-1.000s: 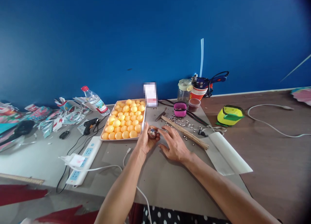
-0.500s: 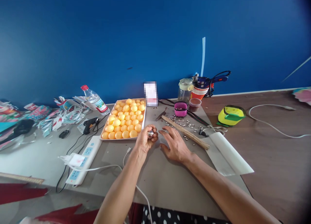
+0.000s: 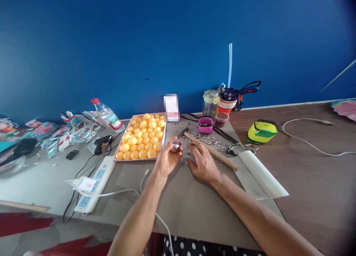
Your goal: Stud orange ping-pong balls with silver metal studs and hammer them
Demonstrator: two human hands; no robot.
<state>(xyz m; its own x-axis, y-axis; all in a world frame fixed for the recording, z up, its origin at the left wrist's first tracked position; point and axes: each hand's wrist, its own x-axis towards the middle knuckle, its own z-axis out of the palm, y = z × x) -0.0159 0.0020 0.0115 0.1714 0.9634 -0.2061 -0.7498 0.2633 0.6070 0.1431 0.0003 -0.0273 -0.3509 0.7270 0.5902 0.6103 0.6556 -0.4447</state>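
Ball [image 3: 175, 146] sits in cupped left hand [image 3: 167, 161]; right hand [image 3: 203, 162] rests on table [image 3: 180, 200].

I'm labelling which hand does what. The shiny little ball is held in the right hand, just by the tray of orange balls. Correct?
No. The head view shows the shiny ball in the left hand, at its fingertips, just by the tray of orange balls; the right hand lies palm-down on the table.

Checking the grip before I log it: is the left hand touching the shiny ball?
Touching. The head view shows the left hand raised palm-up, with the shiny ball held at its fingertips and no gap between them.
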